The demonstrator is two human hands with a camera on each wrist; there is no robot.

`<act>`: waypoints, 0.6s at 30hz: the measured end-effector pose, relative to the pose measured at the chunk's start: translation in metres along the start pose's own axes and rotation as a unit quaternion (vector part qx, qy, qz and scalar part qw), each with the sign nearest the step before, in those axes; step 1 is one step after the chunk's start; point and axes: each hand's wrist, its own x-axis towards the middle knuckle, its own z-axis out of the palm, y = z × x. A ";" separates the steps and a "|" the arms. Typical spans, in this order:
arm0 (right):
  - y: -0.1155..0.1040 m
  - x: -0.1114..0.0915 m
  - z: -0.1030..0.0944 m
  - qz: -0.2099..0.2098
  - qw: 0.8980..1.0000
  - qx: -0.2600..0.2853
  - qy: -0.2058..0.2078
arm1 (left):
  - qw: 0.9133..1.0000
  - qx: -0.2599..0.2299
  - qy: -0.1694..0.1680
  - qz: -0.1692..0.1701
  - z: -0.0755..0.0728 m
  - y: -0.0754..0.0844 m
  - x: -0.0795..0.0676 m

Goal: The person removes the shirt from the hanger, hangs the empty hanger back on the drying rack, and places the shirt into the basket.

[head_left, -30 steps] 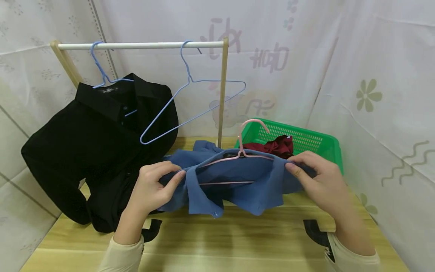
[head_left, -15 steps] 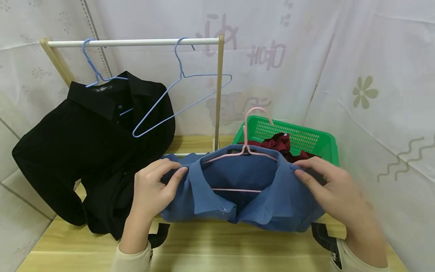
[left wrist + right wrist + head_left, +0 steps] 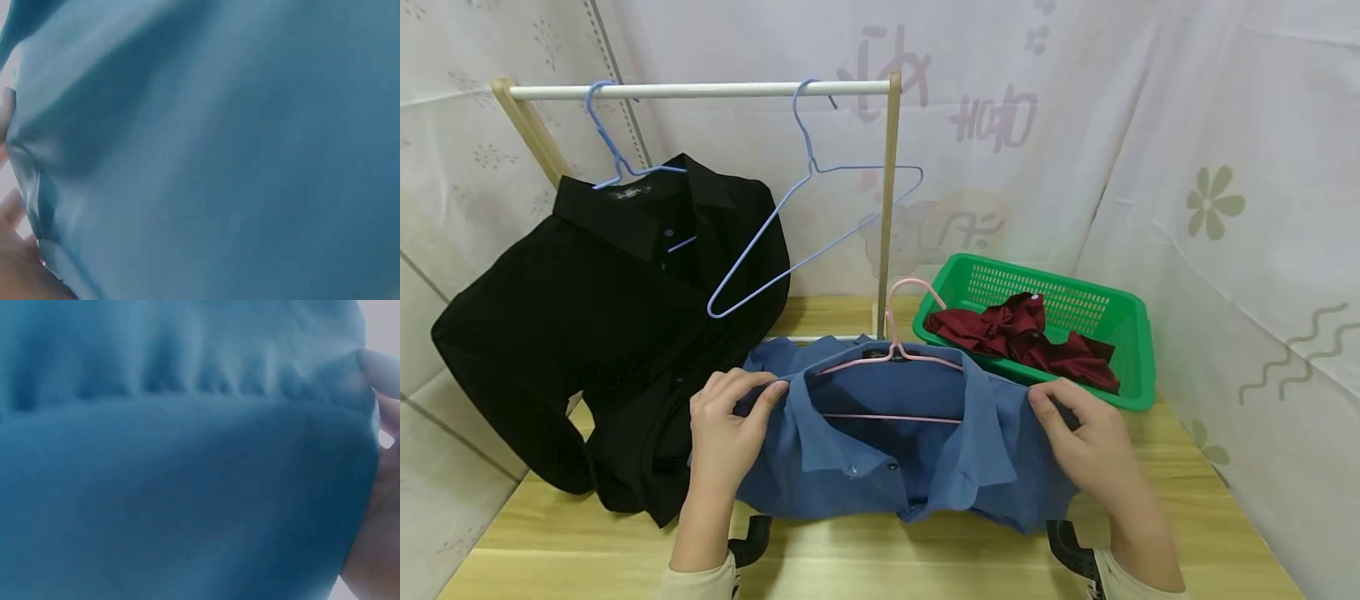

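Note:
A blue shirt (image 3: 842, 492) with an open collar is spread between my two hands above the table. Inside its neck sits a pink hanger (image 3: 892, 333), whose hook rises above the collar and whose lower bar crosses the opening. My left hand (image 3: 730, 425) pinches the shirt's left shoulder between thumb and fingers. At the other shoulder, my right hand (image 3: 1090, 437) pinches the cloth the same way. Blue cloth fills most of both wrist views, with fingertips (image 3: 7, 112) at the left wrist view's edge and fingers (image 3: 382, 375) at the right wrist view's edge.
A rack with a white rail (image 3: 700, 90) stands behind on the left. From it hang a black shirt (image 3: 617, 308) on a blue hanger and a bare blue hanger (image 3: 811, 171). A green basket (image 3: 1138, 333) holds dark red cloth (image 3: 1022, 333) at the right rear.
The shirt has swung from a bunched, raised pose to a flatter spread. It moved right, then back left and lower with both hands, uncovering more of the basket. Both hands keep their grip.

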 end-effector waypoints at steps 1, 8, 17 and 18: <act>0.000 0.000 0.002 -0.002 1.000 0.002 0.008 | 1.000 -0.007 0.001 -0.016 0.001 0.000 -0.001; 0.000 0.008 0.007 0.000 0.998 0.021 0.058 | 0.996 -0.040 -0.002 -0.077 0.005 0.006 -0.003; -0.005 0.011 0.011 0.013 0.997 0.024 0.066 | 0.994 -0.020 0.003 -0.106 0.008 0.008 -0.007; -0.006 0.011 0.011 0.015 0.997 0.025 0.066 | 0.994 -0.017 0.006 -0.107 0.008 0.008 -0.006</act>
